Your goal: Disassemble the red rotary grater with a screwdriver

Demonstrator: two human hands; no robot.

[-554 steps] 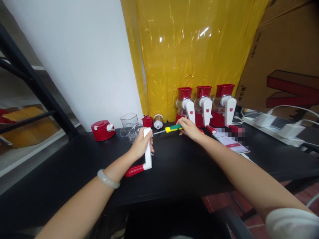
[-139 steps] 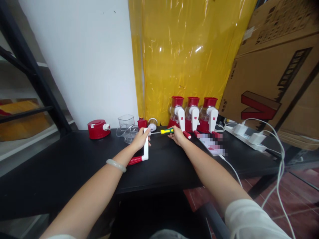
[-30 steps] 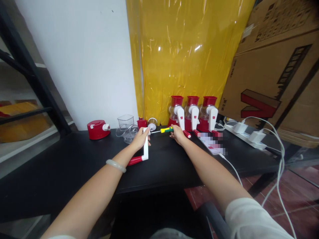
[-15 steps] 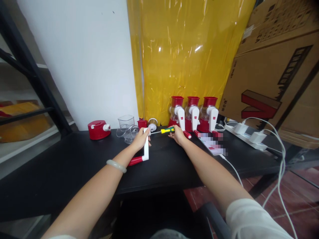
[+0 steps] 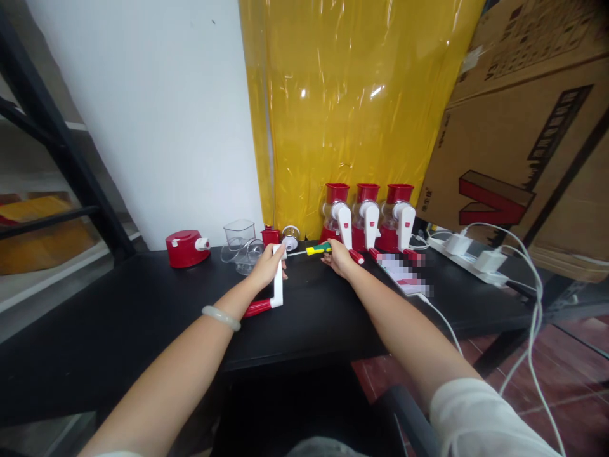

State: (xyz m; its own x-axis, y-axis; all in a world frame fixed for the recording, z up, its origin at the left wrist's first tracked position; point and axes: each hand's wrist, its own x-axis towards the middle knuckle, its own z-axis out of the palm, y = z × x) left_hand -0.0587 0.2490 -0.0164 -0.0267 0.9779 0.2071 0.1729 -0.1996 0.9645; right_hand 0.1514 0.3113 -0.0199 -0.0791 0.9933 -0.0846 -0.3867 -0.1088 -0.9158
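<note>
My left hand (image 5: 269, 265) is closed round the top end of a white crank handle (image 5: 278, 282) with a red grip, which hangs down toward the table's front. In my right hand (image 5: 337, 257) is a screwdriver (image 5: 318, 249) with a green and yellow handle. Its shaft points left and the tip meets the crank's upper end; the exact contact is too small to make out. Just behind my left hand stand a grater drum (image 5: 290, 237), a small red part (image 5: 271, 237) and a clear plastic housing (image 5: 241, 244). Farther left sits a red base (image 5: 187, 248).
Three assembled red and white rotary graters (image 5: 368, 219) stand at the back right. Before them lies a phone (image 5: 403, 274) with its cable. A power strip (image 5: 469, 260) with chargers and a large cardboard box (image 5: 518, 152) are at the right on the black table (image 5: 143, 330).
The screwdriver's handle has turned a little about its shaft. Both hands stay in nearly the same place, and the whole view has shifted slightly.
</note>
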